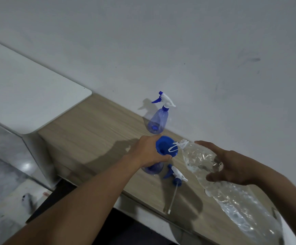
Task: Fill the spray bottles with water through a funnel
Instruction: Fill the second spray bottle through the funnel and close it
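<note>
While left hand (149, 152) grips funnel (163, 146), right hand (232, 167) holds water bottle (198, 160)

Blue funnel (163, 145) sits in the open spray bottle (152, 169); clear water bottle (200, 160), tilted, mouth at its rim.

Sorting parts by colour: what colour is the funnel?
The funnel is solid blue; the head view shows it best.
</note>
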`<state>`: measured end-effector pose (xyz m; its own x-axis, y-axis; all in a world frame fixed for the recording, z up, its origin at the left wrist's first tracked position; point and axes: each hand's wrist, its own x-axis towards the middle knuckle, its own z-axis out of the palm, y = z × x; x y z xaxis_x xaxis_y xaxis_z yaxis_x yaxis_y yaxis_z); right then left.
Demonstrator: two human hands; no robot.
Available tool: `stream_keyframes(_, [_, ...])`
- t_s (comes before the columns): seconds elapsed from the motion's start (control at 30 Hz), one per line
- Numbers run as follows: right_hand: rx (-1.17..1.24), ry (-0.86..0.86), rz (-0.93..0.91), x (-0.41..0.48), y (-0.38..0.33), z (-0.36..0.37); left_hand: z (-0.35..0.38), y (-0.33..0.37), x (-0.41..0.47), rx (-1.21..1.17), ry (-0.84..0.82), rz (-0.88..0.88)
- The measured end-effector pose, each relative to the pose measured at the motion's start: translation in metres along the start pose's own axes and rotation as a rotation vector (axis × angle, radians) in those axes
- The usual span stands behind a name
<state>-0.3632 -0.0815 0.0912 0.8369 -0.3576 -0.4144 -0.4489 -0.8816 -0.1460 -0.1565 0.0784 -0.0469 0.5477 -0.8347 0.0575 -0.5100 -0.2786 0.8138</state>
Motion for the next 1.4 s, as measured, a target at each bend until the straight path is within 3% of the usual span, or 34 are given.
stream_keyframes(0.2, [0.159,0.177,-0.073,0.010,0.005,0.032,-0.003,0.005,-0.003,-0.058,-0.008,-0.030])
stream_keyframes(0.37, [0.332,0.441,-0.072,0.017,0.005,0.073,-0.004,0.008,-0.006,-0.061,0.011,-0.022])
stream_keyframes(0.67, [0.569,0.846,0.128,0.029,0.018,0.100,-0.005,0.010,-0.003,-0.038,0.003,-0.043])
stream_keyframes(1.03, [0.696,1.048,0.324,0.039,0.053,0.107,-0.005,0.021,-0.008,-0.041,-0.001,-0.076])
stream_keyframes(1.4, [0.811,1.165,0.394,0.040,0.059,0.111,-0.007,0.021,-0.009,-0.004,-0.024,-0.074])
